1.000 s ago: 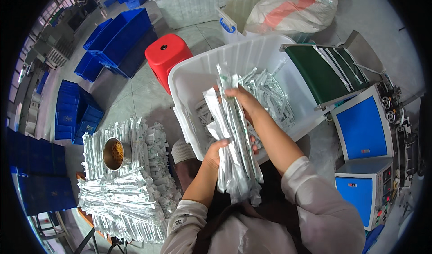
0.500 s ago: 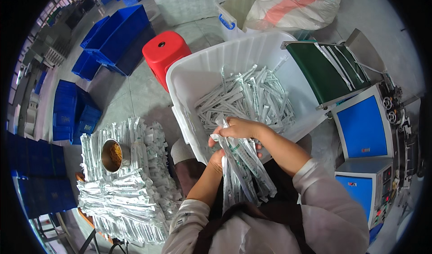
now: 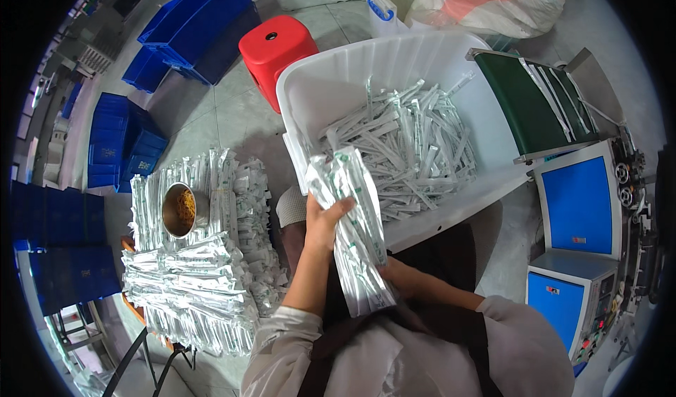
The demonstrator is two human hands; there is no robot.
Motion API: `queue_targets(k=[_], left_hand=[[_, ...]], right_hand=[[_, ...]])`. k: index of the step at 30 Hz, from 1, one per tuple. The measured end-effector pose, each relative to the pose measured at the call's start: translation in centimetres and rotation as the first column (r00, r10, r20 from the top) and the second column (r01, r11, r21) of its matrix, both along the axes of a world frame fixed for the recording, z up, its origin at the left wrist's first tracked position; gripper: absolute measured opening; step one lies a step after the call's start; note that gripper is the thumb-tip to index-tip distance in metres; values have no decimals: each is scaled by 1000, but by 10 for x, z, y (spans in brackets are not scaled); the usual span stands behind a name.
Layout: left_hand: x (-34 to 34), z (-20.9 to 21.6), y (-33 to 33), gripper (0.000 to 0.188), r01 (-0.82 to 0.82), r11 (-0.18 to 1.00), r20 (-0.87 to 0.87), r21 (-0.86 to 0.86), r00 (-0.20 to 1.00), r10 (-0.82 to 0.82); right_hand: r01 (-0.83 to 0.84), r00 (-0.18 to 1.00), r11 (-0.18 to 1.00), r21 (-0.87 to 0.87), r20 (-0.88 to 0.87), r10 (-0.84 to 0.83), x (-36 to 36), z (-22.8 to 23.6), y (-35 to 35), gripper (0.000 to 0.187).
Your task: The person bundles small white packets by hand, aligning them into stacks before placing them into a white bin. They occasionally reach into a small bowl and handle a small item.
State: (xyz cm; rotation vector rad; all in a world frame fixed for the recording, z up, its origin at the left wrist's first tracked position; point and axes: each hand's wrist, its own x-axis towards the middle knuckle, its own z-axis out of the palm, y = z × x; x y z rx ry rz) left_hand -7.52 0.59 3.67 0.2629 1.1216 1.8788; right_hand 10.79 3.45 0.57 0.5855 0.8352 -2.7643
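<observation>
A bundle of long, slim silver-white sealed packets with green print (image 3: 352, 235) stands upright in front of my body. My left hand (image 3: 324, 221) is closed around its upper left part, thumb across the front. Lower down, my right hand (image 3: 401, 277) grips the bundle's right edge near the bottom; most of its fingers are hidden behind the packets. Just beyond my hands, a big white plastic tub (image 3: 310, 80) holds a loose heap of similar packets (image 3: 415, 143).
At left, stacked packet bundles (image 3: 190, 277) carry a metal cup (image 3: 199, 210) with yellow bands inside. A red stool (image 3: 278, 48) touches the tub's far left side. Blue crates (image 3: 204, 31) stand beyond. At right, a green conveyor belt (image 3: 507, 101) with several packets overhangs the tub, beside a blue-panelled machine (image 3: 577, 207).
The fanned packets are now gathered into a tighter, upright bundle. My right hand has moved from the top down to the lower right edge; my left hand grips higher. The view has shifted slightly.
</observation>
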Motion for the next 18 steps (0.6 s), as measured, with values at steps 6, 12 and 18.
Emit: queue_targets(k=[6,12,18], left_hand=[[7,-1,-31,77,100,940,552,326,787,-276],[14,-50,-22,68,255,918,588,304,708,-391],[26,-43,7,51,473,802,540,365,594,-596]], right_hand=[[-106,981,962,252,184,60,-5,38,-13,41],[76,997,585,807,-82,-17,-14,9,41,58],[121,960,-252,960,-48,277,-138,113,144,52]])
